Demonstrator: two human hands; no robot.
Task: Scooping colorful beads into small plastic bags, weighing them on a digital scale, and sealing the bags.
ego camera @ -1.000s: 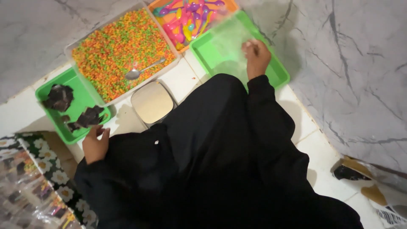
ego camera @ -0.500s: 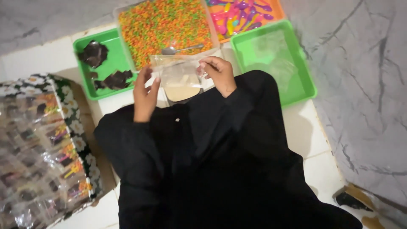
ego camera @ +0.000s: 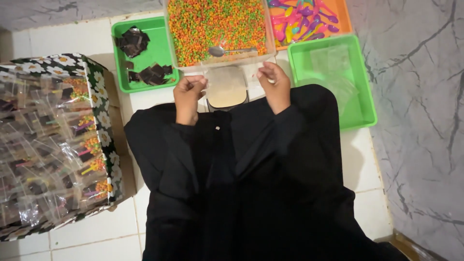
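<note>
Head view shows a big flowered box (ego camera: 104, 121) of filled bags on the floor, then a clear tub (ego camera: 217, 60) of colourful grains. Left hand (ego camera: 188, 94) and right hand (ego camera: 273, 84) each pinch a clear little bag (ego camera: 232, 72) over a small scale (ego camera: 226, 89).

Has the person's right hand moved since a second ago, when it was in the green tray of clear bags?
Yes. The right hand has left the green tray and come leftward to the small scale, opposite the left hand.
</note>
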